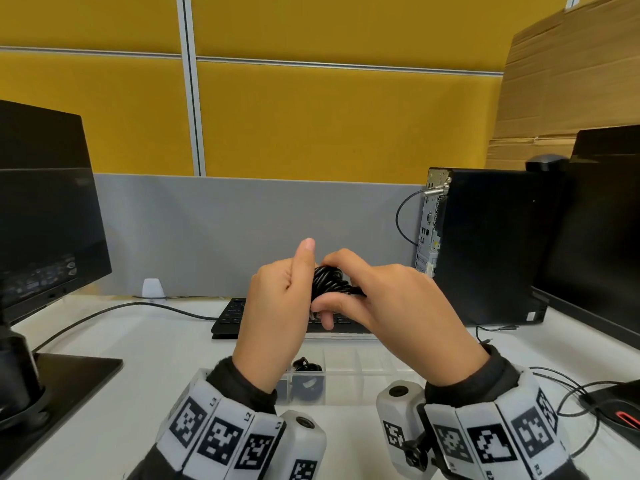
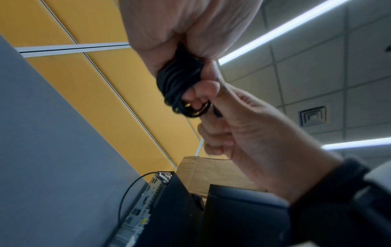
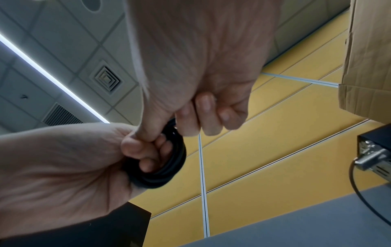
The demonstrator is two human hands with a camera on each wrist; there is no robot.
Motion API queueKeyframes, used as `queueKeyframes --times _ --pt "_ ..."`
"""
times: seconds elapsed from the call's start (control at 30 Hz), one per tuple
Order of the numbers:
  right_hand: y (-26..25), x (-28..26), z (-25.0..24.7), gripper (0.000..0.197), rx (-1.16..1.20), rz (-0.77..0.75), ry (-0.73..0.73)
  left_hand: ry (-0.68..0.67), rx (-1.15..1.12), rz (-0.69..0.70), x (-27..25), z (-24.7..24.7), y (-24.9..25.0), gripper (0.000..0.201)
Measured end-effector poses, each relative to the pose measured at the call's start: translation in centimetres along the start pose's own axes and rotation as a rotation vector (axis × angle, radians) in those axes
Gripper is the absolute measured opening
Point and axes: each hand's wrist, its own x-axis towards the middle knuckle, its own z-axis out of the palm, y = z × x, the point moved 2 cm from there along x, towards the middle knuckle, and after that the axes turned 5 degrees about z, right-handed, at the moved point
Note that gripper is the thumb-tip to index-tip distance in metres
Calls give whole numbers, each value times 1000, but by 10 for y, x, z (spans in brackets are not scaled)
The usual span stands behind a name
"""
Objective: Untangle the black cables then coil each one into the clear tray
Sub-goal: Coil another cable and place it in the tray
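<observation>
Both hands hold one black cable coil [image 1: 330, 282] in the air above the desk [image 1: 166, 358], and the clear tray [image 1: 349, 375] lies directly below and a little toward the person. The left hand [image 1: 277, 303] has its fingers curled through the coil's hole with the thumb standing up; the right hand [image 1: 388, 306] has its grip pinched on the coil's right side, thumb underneath and fingers over the top. The coil stands roughly on edge between the two palms, so the coming move is probably a straight lowering toward the person into a tray compartment, with the loop turned flat. Both hands are about equally near the tray. One compartment on the tray's left already holds another coiled cable [image 1: 307, 379].

The head view alone shows the tray and where it lies under the hands. The left wrist view shows what the head view hides: the windings [image 2: 180, 83] wrapped round the left fingers and a loose end near the right hand's pinch. The right wrist view shows the coil's round outline [image 3: 169, 167] round the left fingertips
</observation>
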Motion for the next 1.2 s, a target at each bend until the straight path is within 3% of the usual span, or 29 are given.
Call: queueKeyframes --times 0.1,0.17,0.43,0.57,0.7,0.83,0.93,1.1,1.2 --pt "2 -1 0 66 -12 29 -82 -91 -91 -128 3 1 -4 70" --pt "1 -1 3 70 -11 32 -87 -78 -136 -189 4 1 -6 69" --pt "-15 -2 3 37 -97 -56 83 219 -237 -175 4 1 -12 53" --pt "-18 -3 3 39 -28 -21 77 325 -376 -145 6 -3 -9 37" --pt "-9 2 3 42 399 135 95 113 -628 -146 11 -6 -4 19" --pt "4 6 7 35 849 306 207 -147 -517 -124 10 -5 -3 39" --pt "2 7 18 33 1034 402 175 -137 -458 -62 9 0 -4 34" --pt "-5 7 29 28 1258 470 88 -174 -568 -79 6 4 -5 47" --pt "-6 9 30 27 1264 461 37 -196 -595 -99 8 2 -8 41"
